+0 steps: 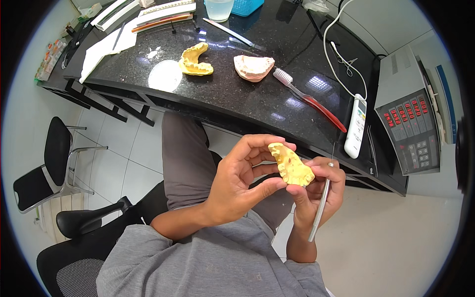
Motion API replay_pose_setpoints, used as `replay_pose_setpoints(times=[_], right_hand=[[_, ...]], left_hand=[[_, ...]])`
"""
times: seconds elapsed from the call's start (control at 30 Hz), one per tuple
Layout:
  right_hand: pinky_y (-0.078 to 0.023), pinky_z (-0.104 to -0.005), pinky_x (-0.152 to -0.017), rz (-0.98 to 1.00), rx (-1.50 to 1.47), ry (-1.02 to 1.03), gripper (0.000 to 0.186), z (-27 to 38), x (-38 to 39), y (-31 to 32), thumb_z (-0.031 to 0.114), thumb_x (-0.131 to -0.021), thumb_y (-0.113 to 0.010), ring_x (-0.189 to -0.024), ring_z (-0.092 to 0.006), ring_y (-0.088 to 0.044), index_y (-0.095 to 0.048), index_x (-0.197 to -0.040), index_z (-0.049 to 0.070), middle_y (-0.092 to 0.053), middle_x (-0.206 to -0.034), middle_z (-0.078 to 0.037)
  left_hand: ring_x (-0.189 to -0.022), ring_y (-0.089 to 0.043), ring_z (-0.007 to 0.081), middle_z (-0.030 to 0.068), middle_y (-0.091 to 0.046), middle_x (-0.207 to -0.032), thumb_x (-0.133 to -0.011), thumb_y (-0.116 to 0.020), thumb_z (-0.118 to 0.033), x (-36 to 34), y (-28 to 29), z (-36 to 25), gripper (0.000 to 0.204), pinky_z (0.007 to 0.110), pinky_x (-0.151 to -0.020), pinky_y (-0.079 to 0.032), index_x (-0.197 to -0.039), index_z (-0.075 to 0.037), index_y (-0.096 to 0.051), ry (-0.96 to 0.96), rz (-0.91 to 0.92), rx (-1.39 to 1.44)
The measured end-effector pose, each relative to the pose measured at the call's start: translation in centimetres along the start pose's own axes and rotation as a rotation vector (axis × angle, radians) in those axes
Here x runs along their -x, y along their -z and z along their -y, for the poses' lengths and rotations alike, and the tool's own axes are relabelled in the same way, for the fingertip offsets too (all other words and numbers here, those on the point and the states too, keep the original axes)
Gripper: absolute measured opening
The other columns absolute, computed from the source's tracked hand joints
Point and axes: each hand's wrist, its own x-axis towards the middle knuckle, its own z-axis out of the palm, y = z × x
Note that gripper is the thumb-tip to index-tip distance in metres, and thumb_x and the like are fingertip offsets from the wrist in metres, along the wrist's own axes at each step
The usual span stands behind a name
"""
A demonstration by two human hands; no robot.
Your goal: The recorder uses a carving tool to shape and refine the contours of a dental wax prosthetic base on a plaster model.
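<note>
A yellow plaster dental model (292,167) is held up over my lap, just off the counter's front edge. My left hand (245,173) grips its left side between fingers and thumb. The fingertips of my right hand (321,188) pinch its right end. That same hand also carries a slim metal carving knife (322,203), its thin tip pointing up towards the counter and its handle slanting down. On the black counter lie another yellow dental model (195,60), horseshoe-shaped, and a pinkish-white plaster model (254,67).
A toothbrush with a red handle (316,106) lies near the white remote control (355,126) and its cable. Farther back are a brush (232,33), a cup of liquid (219,9) and a blue basket (246,6). A control unit with red digits (408,119) stands right; a chair (57,151) left.
</note>
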Motion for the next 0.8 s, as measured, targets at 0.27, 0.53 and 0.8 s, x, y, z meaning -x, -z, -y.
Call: replay_pose_setpoints(times=[0.27,0.53,0.8], right_hand=[[-0.054,-0.0305,-0.08,-0.002,0.07,0.034,0.052,-0.18,0.11,0.03,0.016,-0.068,-0.088,-0.093,-0.0176,-0.06,-0.055,-0.106,0.002,-0.055,-0.1,-0.011],[-0.053,-0.0305,-0.08,-0.017,0.066,0.013,0.053,-0.02,0.24,-0.04,0.017,-0.067,-0.089,-0.091,-0.0176,-0.061,-0.055,-0.105,0.003,-0.055,-0.099,-0.01],[-0.053,-0.0304,-0.078,-0.011,0.084,0.052,0.053,-0.15,0.15,-0.12,0.017,-0.066,-0.09,-0.088,-0.0178,-0.061,-0.055,-0.104,0.003,-0.055,-0.098,-0.009]], left_hand=[[-0.119,-0.057,0.0234,0.0231,-0.053,-0.13,-0.083,-0.072,0.0,-0.02,0.03,-0.15,0.059,0.035,-0.101,-0.049,-0.132,0.001,-0.039,0.013,0.003,0.021],[-0.12,-0.057,0.0231,0.0228,-0.053,-0.13,-0.083,-0.072,0.0,0.09,0.0,-0.26,0.06,0.035,-0.101,-0.049,-0.133,0.0,-0.039,0.035,0.006,0.027],[-0.12,-0.056,0.0234,0.0227,-0.052,-0.131,-0.084,-0.071,-0.001,0.19,0.04,-0.39,0.06,0.036,-0.102,-0.048,-0.134,0.0,-0.038,0.047,0.005,0.042]])
